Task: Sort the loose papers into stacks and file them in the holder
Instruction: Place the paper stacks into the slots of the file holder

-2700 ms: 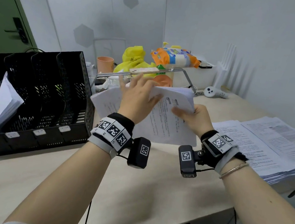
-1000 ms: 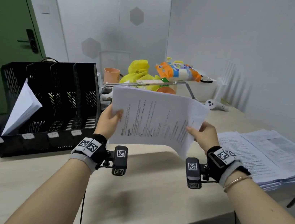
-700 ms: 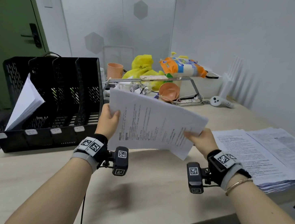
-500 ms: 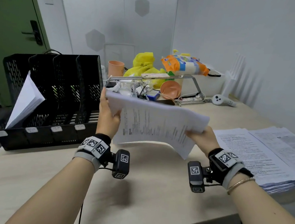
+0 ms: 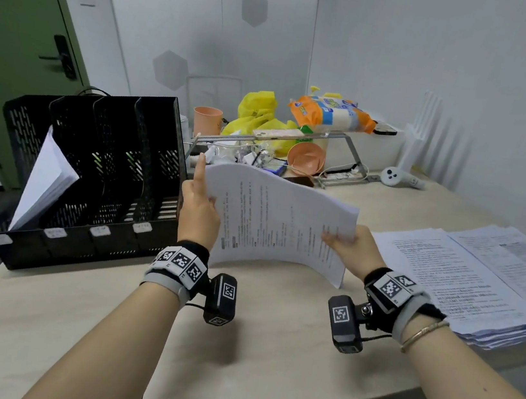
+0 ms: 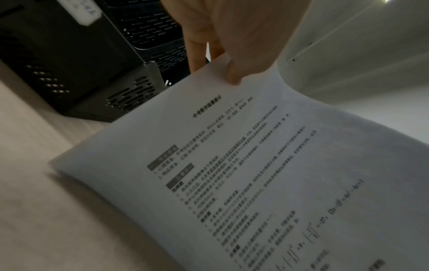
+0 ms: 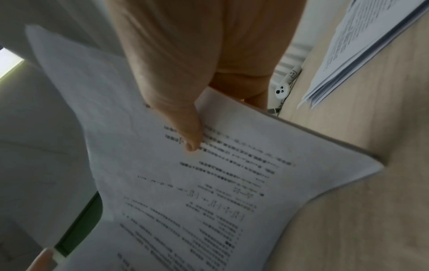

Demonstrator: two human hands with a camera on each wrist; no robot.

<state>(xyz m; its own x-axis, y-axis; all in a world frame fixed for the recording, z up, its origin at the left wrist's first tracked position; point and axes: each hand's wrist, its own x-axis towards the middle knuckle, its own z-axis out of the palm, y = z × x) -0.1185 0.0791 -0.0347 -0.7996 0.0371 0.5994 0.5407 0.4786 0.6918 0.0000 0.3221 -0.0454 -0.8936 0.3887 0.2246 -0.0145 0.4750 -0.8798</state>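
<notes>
Two hands [image 5: 199, 214] [image 5: 350, 250] gripping printed sheets [image 5: 280, 222], text unreadable

white papers [image 5: 278, 222] with black print, black perforated holder [image 5: 96, 176], green door [image 5: 12, 28]

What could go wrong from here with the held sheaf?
1. The paper sheaf bows between the left hand and right hand; each pinches only an edge, so sheets may slide out or fan.
2. The far-left slot of the black file holder already holds leaning papers, which could snag an insert there.
</notes>
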